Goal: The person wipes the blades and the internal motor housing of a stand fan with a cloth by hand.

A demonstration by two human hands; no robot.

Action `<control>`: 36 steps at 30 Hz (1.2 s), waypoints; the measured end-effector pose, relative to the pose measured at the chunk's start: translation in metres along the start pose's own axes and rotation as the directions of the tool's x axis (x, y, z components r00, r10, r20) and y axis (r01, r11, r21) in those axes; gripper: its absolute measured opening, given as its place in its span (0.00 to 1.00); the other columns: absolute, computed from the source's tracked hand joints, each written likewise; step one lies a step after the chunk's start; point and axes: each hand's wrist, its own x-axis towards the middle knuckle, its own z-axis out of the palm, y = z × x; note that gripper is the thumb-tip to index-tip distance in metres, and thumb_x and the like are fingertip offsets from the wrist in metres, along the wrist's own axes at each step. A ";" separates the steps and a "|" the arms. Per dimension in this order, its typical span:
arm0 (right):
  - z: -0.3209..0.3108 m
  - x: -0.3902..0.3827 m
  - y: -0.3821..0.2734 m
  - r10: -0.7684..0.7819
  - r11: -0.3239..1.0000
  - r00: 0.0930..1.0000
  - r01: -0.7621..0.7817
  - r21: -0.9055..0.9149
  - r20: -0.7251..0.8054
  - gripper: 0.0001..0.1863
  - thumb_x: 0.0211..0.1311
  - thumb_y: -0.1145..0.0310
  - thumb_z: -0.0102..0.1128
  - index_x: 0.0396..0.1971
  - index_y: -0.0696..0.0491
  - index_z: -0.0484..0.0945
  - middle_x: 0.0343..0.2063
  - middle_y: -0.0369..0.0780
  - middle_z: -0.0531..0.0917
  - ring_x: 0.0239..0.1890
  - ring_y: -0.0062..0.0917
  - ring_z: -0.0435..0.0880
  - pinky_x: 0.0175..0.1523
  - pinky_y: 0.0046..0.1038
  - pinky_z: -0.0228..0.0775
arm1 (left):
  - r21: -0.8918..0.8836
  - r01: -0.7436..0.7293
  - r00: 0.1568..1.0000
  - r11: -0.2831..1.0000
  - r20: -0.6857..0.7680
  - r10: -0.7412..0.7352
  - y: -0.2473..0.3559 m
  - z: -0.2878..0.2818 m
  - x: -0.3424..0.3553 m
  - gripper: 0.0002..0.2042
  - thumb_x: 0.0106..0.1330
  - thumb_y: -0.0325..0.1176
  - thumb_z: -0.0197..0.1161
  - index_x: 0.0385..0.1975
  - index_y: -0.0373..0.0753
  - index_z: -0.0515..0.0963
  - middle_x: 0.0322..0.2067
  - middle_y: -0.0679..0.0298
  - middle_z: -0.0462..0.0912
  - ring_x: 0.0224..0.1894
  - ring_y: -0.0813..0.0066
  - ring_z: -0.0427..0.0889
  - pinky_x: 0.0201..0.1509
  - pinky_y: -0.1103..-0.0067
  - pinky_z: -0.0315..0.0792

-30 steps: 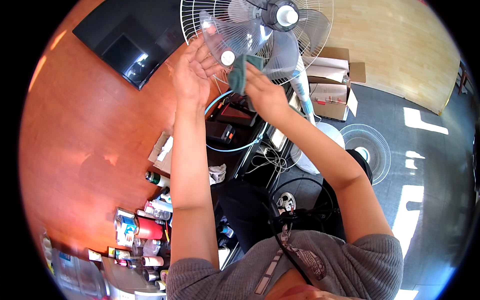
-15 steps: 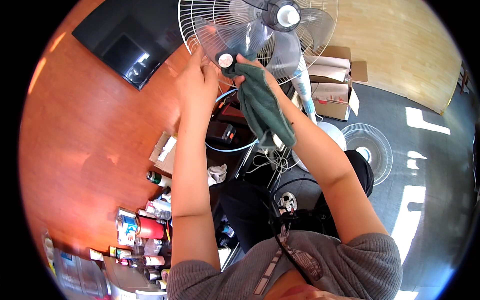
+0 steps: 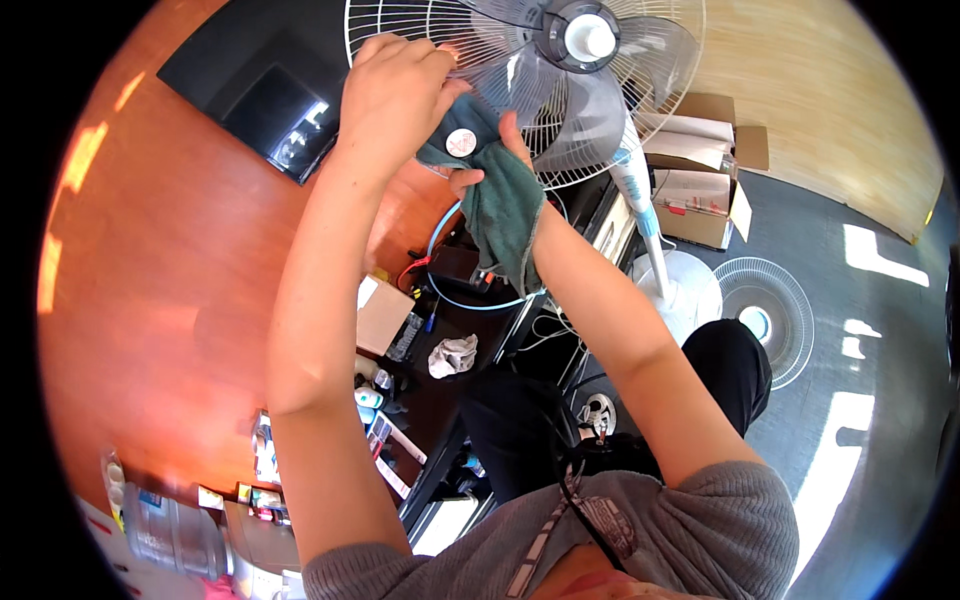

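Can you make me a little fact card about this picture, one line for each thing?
Left hand: by the fan's left side; what its fingers touch is hard to see
Right hand: holding a green cloth, which hangs down
Fan: standing, with see-through blades uncovered in front
Sticker: round and pale, showing against the cloth
Round grille: lying on the dark floor
Cardboard box: open, beyond the fan's pole

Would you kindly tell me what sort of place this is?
Probably an office or small workroom, judging by the cluttered dark tabletop, the large clear water bottle and the open cardboard boxes on the grey floor.
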 end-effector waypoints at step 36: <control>-0.021 -0.193 -0.100 0.276 -0.811 0.886 0.423 -0.404 0.372 0.21 0.38 0.54 0.74 0.25 0.50 0.72 0.29 0.34 0.75 0.31 0.29 0.78 0.28 0.27 0.70 | -0.510 -0.055 0.683 0.858 0.608 0.405 0.194 0.149 -0.031 0.06 0.53 0.35 0.58 0.28 0.45 0.81 0.25 0.61 0.82 0.32 0.60 0.83 0.31 0.67 0.75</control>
